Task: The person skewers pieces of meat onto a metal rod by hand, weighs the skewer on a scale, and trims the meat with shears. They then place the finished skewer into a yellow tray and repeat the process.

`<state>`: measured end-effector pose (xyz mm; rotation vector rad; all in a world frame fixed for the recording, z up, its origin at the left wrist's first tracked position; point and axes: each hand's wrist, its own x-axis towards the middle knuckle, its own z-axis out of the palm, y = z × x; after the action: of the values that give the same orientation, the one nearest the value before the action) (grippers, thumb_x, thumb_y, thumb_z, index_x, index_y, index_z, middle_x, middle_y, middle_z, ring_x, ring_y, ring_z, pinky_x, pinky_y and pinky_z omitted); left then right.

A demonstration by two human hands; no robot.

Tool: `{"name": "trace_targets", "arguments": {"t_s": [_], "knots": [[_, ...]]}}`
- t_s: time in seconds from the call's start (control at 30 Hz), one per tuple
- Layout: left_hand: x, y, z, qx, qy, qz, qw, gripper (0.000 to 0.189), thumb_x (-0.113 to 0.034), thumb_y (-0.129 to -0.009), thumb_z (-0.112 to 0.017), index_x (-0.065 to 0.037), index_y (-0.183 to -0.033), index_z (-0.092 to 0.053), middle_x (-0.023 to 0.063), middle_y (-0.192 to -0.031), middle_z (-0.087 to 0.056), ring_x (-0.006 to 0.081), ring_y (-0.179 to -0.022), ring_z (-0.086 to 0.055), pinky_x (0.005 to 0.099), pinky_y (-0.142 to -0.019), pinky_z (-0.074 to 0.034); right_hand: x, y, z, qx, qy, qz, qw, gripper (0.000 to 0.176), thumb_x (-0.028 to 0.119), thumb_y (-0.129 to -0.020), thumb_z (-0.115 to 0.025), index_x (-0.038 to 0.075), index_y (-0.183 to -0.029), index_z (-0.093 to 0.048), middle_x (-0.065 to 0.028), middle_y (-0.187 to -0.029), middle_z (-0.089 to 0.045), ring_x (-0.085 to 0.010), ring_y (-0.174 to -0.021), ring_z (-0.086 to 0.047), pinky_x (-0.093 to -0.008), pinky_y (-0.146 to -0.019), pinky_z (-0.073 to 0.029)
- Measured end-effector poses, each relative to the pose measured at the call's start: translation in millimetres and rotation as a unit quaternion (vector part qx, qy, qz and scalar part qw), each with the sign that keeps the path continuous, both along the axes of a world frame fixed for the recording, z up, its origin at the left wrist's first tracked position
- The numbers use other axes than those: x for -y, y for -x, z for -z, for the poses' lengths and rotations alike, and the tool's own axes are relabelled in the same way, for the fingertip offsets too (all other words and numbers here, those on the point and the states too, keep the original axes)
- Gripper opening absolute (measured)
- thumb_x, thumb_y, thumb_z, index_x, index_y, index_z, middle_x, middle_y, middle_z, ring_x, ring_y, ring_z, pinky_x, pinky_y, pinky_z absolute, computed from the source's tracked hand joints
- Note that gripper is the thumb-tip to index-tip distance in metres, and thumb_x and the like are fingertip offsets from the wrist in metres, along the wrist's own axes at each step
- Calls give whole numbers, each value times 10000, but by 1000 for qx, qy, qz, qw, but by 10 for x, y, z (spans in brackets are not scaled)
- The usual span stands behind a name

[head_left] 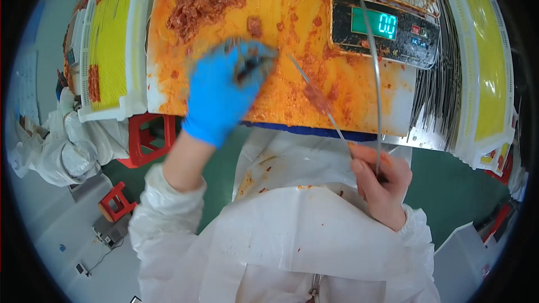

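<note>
My left hand (227, 87), in a blue glove smeared with dark residue, is over the orange-stained board (224, 101). Its fingers are blurred, and what they hold, if anything, cannot be made out. My bare right hand (382, 182), below the board's front edge, is closed on metal skewers. One skewer (337, 129) slants up to the left over the board and carries a piece of meat (317, 100). Another skewer (375, 78) rises in front of the scale (387, 31). A heap of meat (202, 8) and a small meat piece (254, 26) lie beyond my left hand.
The scale reads 0.0. Bare skewers (435, 87) lie in a bundle at the right. Yellow trays (109, 39) with white rims flank the board. Red stools (151, 140) stand lower left. A person in white (73, 140) is at the left.
</note>
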<state>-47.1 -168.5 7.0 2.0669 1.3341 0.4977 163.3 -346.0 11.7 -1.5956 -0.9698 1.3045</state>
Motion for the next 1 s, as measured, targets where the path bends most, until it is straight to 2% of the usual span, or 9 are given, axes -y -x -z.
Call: {"name": "trace_targets", "arguments": {"t_s": [0.13, 0.17, 0.27, 0.3, 0.4, 0.43, 0.53, 0.63, 1.0], "knots": [[50, 87, 124, 161, 89, -82, 979, 202, 53, -816, -622, -16, -998, -679, 50, -959, -631, 97, -874, -583, 235, -794, -467, 30, -11, 87, -20, 17, 0, 1000, 215, -1, -831, -649, -4, -1044, -678, 5, -632, -587, -28, -540, -446, -193, -510, -371], [-40, 50, 140, 204, -19, -86, 975, 198, 41, -818, -635, -9, -1005, -680, 60, -978, -640, 108, -918, -578, 245, -797, -468, -25, -7, 127, -12, 14, -11, 1000, 215, -3, -830, -649, -4, -1043, -679, 5, -634, -591, -28, -542, -449, -193, -511, -371], [-408, -2, 48, 58, -63, -10, 996, 159, 32, -819, -645, 19, -974, -677, 67, -972, -650, 128, -903, -596, 258, -799, -477, -109, 20, 122, -34, 46, -16, 998, 217, -4, -825, -653, 0, -1040, -682, -7, -636, -603, -36, -529, -454, -198, -503, -376], [-368, -18, 60, 117, 20, -35, 992, 154, 38, -812, -656, 25, -963, -679, 64, -935, -654, 124, -859, -606, 249, -782, -477, -70, 9, 121, -35, 31, -22, 999, 216, -2, -828, -651, 1, -1041, -682, -9, -633, -605, -40, -527, -463, -199, -502, -379], [-46, 75, 101, 43, 29, -57, 997, 165, 58, -807, -652, 25, -966, -676, 53, -906, -658, 118, -817, -609, 240, -769, -480, 30, -58, 112, -18, 8, -30, 999, 211, 8, -833, -646, 5, -1040, -684, -15, -625, -608, -45, -523, -491, -200, -499, -388], [31, 63, 132, 158, 68, -91, 981, 186, 73, -803, -647, 24, -979, -680, 57, -936, -652, 109, -835, -597, 235, -757, -482, 24, -68, 111, -3, 18, -40, 999, 209, 12, -834, -646, 4, -1039, -684, -17, -624, -608, -44, -525, -500, -199, -499, -390], [81, 9, 126, 166, 14, -112, 980, 182, 89, -800, -636, 24, -963, -685, 71, -998, -636, 118, -875, -587, 250, -770, -494, 8, -11, 136, -12, 17, -48, 999, 205, 20, -837, -644, 11, -1037, -687, -16, -613, -602, -31, -520, -503, -192, -489, -383], [95, 118, 182, 102, -46, -8, 994, 192, 109, -791, -628, 26, -953, -689, 75, -1025, -608, 129, -901, -578, 258, -787, -500, 42, 49, 162, -32, 21, -39, 998, 209, 24, -837, -646, 21, -1041, -689, -13, -597, -590, -22, -499, -471, -188, -471, -364], [157, 102, 342, 158, -79, -29, 984, 196, 152, -781, -608, 37, -933, -657, 77, -975, -560, 171, -878, -597, 261, -796, -507, -89, 124, 91, -5, 27, -57, 998, 207, 4, -850, -629, -11, -1051, -678, 20, -589, -540, -14, -490, -413, -187, -450, -309]]}}
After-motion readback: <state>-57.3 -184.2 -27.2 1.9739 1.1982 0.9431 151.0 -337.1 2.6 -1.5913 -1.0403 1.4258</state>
